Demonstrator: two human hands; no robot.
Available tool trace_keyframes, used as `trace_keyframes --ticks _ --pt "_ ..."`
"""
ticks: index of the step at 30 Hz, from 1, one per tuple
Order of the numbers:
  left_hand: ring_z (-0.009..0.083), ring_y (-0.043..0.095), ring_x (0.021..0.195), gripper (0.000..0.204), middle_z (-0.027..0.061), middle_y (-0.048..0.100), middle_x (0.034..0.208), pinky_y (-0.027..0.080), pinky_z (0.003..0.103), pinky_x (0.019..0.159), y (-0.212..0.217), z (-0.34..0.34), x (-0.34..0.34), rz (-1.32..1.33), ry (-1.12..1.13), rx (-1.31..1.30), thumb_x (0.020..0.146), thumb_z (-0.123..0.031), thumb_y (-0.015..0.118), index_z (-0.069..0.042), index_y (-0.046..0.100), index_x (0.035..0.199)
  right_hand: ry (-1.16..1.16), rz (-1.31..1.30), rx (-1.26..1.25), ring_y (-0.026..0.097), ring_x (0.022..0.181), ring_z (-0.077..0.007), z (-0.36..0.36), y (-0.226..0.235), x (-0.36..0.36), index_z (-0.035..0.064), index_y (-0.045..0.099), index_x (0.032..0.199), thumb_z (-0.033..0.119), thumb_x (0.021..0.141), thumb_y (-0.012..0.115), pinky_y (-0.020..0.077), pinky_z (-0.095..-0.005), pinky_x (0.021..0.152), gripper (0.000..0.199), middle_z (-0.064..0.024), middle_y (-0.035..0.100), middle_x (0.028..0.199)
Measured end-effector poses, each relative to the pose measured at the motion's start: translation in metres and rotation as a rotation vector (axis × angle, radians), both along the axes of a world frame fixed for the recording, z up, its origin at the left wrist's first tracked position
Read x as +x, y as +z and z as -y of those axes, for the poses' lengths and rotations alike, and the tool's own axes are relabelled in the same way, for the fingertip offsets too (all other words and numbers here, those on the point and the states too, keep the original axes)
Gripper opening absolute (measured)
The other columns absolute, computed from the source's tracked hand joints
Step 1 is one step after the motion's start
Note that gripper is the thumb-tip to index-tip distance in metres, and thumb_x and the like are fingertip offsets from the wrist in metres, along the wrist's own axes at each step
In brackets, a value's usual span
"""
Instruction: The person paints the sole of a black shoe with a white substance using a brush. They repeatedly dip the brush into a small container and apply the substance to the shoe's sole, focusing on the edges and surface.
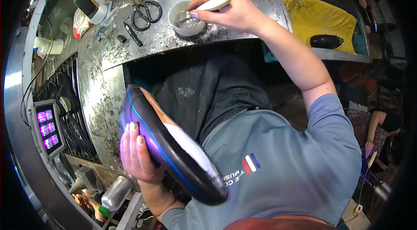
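Note:
My left hand [138,154] grips a black shoe upper [171,152] from its outer side, the fingers pressed along it. A thin blue line runs the length of its side, and a tan and white face [184,143] shows toward my body. My right hand [236,11] is closed round the pale handle of a brush [214,4]. The brush's bristle end reaches down into a small white bowl [189,31] near the bench's front edge. Some wet-looking stuff lies in the bowl; the bristle tips are hard to make out.
Black-handled scissors [146,15], a black marker [133,34] and its cap [121,38] lie left of the bowl on the stained metal bench [97,82]. A purple-lit lamp panel [47,129] stands at left. A yellow cloth [319,19] carries a dark shoe-shaped piece [326,41] at right.

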State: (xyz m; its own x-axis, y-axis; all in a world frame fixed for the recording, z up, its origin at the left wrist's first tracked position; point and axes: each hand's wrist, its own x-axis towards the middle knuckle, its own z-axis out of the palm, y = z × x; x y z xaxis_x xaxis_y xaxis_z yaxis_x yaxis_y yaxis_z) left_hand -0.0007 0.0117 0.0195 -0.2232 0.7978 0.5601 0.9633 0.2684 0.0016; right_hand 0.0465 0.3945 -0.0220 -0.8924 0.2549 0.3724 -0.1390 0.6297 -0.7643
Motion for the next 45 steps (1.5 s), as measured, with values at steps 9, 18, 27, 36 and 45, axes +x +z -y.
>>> trace_keyframes --ticks 9,18,27,36,45 --pt "0.0419 0.067 0.111 0.046 0.0250 0.065 0.126 0.053 0.052 0.095 0.026 0.015 -0.011 -0.174 -0.090 -0.285 0.097 -0.014 0.061 -0.006 0.043 0.139 0.477 -0.126 -0.281 0.071 0.088 -0.0183 0.041 0.047 0.024 -0.0021 0.072 0.100 0.012 0.085 0.077 0.0550 -0.0304 0.078 0.021 -0.0115 0.073 0.094" --pt "0.0421 0.066 0.112 0.042 0.0245 0.064 0.127 0.053 0.052 0.095 0.039 0.009 -0.006 -0.220 -0.102 -0.387 0.095 -0.009 0.063 -0.005 0.046 0.133 0.628 -0.176 -0.387 0.072 0.077 -0.0199 0.074 0.062 0.015 0.0008 0.075 0.091 0.023 0.082 0.076 0.0559 -0.0315 0.072 0.024 -0.0114 0.074 0.081" --pt "0.0429 0.065 0.114 0.040 0.0256 0.064 0.127 0.052 0.053 0.096 0.039 0.005 -0.008 -0.188 -0.088 -0.375 0.094 -0.003 0.062 -0.003 0.049 0.132 0.649 -0.062 -0.422 0.071 0.072 -0.0213 0.077 0.069 0.013 0.0015 0.075 0.086 0.027 0.079 0.073 0.0556 -0.0325 0.070 0.027 -0.0107 0.072 0.076" --pt "0.0410 0.066 0.112 0.029 0.0230 0.066 0.126 0.054 0.049 0.095 0.033 0.000 -0.014 -0.165 0.030 -0.375 0.096 -0.004 0.057 0.001 0.057 0.125 0.672 -0.227 -0.365 0.067 0.066 -0.0212 0.080 0.066 0.022 0.0021 0.072 0.079 0.026 0.078 0.073 0.0529 -0.0329 0.061 0.024 -0.0095 0.069 0.071" --pt "0.0399 0.064 0.116 0.045 0.0231 0.063 0.130 0.051 0.048 0.099 0.030 0.002 -0.017 -0.088 0.148 -0.463 0.094 -0.015 0.056 0.004 0.053 0.135 0.633 -0.227 -0.330 0.059 0.055 -0.0230 0.084 0.074 0.031 0.0032 0.064 0.070 0.020 0.076 0.070 0.0466 -0.0351 0.054 0.019 -0.0091 0.061 0.061"
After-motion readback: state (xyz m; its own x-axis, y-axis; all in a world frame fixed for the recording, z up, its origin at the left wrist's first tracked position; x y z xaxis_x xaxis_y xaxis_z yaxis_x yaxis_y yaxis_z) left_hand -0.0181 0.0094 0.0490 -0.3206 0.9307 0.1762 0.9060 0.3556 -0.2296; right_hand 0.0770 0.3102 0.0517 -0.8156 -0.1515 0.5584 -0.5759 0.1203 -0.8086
